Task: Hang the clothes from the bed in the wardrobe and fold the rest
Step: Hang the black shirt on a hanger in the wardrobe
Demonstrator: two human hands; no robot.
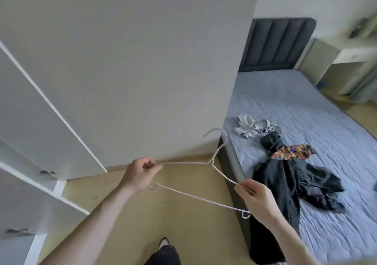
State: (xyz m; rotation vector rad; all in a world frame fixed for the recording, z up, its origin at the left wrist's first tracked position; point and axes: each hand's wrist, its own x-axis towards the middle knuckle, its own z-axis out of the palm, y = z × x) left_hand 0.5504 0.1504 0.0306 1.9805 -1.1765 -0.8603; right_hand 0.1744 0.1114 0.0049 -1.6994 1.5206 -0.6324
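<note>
Clothes are lying on the bed [318, 109] at the right of the frame: a dark garment [289, 185] draped over the mattress edge, a patterned piece [291, 152] above it, a grey garment [253, 127] further up. At centre, a white wire hanger [204, 198] is being held: one shoulder end is being pinched by the left hand [140, 175], the other by the right hand [257, 201], fingers curled round the wire. White wardrobe doors [40, 111] are filling the left

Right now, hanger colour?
White wire hanger, held by both hands; head view shows it best.
</note>
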